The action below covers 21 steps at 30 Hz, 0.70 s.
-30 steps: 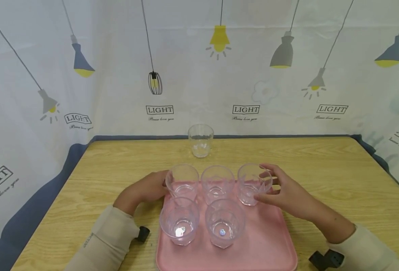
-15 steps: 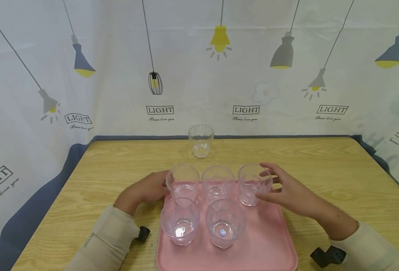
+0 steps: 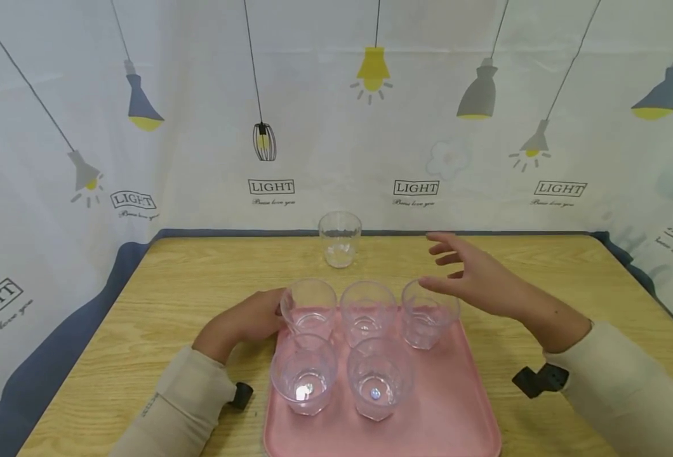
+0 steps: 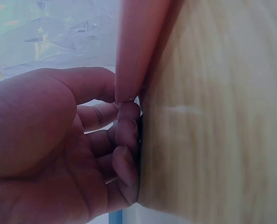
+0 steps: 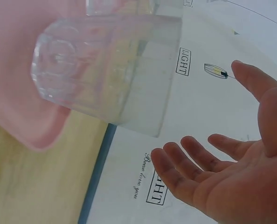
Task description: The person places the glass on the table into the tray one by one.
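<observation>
Several clear plastic cups stand upright on the pink tray (image 3: 439,412) in the head view. Its far left edge is pinched by my left hand (image 3: 254,315); the left wrist view shows the thumb (image 4: 94,84) against the tray rim (image 4: 138,42), fingers curled at its underside. Next to that hand is the back left cup (image 3: 309,301). My right hand (image 3: 479,276) hovers above and behind the back right cup (image 3: 428,327), fingers spread and holding nothing. In the right wrist view, a gap separates that cup (image 5: 106,70) from the hand (image 5: 222,182).
Another clear cup (image 3: 339,241) stands alone on the wooden table (image 3: 228,260) near its far edge, beyond the tray. A white cloth (image 3: 336,127) printed with lamps hangs behind and at both sides.
My right hand has come off the back right cup and moved up and away from me. That cup stays on the tray. The left hand keeps its place at the tray's edge.
</observation>
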Available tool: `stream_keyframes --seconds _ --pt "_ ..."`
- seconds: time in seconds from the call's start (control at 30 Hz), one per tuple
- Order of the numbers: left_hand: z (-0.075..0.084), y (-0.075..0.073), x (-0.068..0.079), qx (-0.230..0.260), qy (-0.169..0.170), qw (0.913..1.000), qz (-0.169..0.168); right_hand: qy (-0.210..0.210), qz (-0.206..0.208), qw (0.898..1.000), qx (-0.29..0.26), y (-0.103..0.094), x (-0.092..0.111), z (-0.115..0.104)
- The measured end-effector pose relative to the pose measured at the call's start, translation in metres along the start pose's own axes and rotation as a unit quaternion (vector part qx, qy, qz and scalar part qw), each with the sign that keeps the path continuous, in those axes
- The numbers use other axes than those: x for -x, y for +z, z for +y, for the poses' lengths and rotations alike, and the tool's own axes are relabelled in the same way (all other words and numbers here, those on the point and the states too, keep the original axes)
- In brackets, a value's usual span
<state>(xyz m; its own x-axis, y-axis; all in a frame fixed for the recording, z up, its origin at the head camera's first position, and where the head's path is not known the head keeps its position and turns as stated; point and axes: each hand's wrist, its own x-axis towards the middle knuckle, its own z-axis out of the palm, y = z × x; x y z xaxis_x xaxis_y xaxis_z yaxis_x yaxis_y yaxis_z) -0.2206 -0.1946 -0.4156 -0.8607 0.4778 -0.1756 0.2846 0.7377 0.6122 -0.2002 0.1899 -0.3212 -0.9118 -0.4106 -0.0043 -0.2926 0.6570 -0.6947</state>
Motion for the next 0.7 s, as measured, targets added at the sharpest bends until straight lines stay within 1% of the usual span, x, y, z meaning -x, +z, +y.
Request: stream_keyframes --seconds 0.2,0.4,0.7 --pt "0.0 0.0 0.0 0.001 -0.004 1.0 0.0 -0.008 -0.008 1.0 0.013 -0.007 -0.017 -0.014" --pt "0.002 -0.001 0.001 0.003 -0.006 1.0 -0.002 -0.001 -0.01 0.999 0.038 -0.012 -0.033 -0.022" --pt "0.002 -0.001 0.001 0.006 -0.01 0.9999 -0.001 0.007 -0.024 0.997 0.069 -0.007 -0.064 -0.031"
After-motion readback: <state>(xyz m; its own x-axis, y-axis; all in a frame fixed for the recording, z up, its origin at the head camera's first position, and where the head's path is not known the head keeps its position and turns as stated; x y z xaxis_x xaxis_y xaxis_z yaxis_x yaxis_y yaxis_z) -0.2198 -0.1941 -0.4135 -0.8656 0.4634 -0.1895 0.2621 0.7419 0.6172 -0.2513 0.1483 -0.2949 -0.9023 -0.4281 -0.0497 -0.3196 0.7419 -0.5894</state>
